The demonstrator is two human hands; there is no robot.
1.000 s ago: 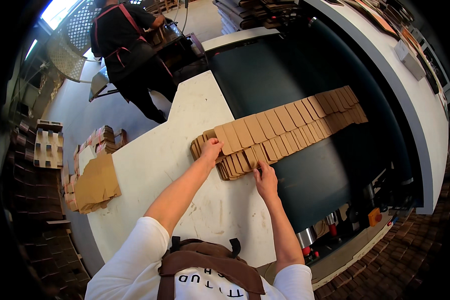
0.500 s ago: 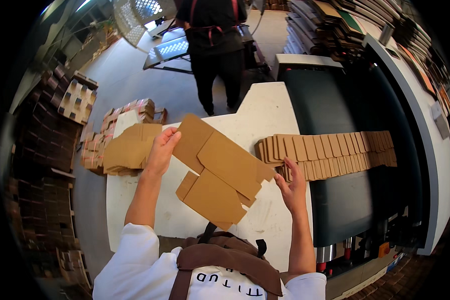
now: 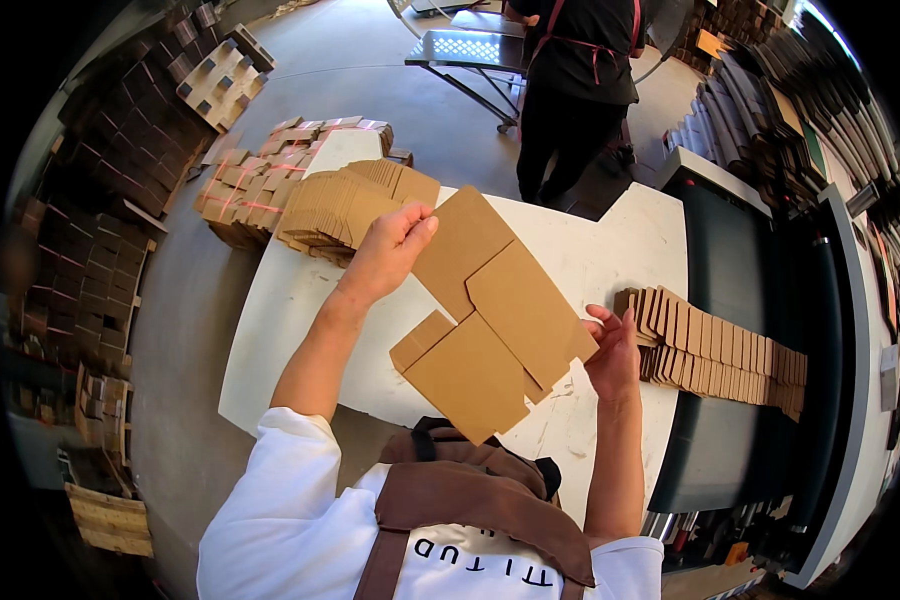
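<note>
A flat, folded brown cardboard box (image 3: 500, 310) is tilted in the air over the white table, its panels and flaps overlapping. My left hand (image 3: 395, 250) pinches its upper left edge between thumb and fingers. At the right corner, my right hand (image 3: 613, 352) has its thumb against the cardboard, with the other fingers curled and partly raised. To the right, an overlapping row of folded cardboard pieces (image 3: 715, 340) runs from the table onto a dark conveyor belt (image 3: 720, 450). Beyond my left hand lies a fanned stack of similar flat cardboard pieces (image 3: 335, 205).
The white table (image 3: 300, 310) has a cut-out far edge. Past it stands a person in dark clothes (image 3: 580, 90) beside a metal-topped table (image 3: 465, 47). Bundled cardboard (image 3: 255, 185) sits at the far left; pallets (image 3: 220, 85) and stacks line the left. Stacked sheets (image 3: 760, 110) rise at the far right.
My view has turned left, so the scene sits further right. Both hands still have the cardboard box between them, and it is tilted more steeply. The person beyond appears further right.
</note>
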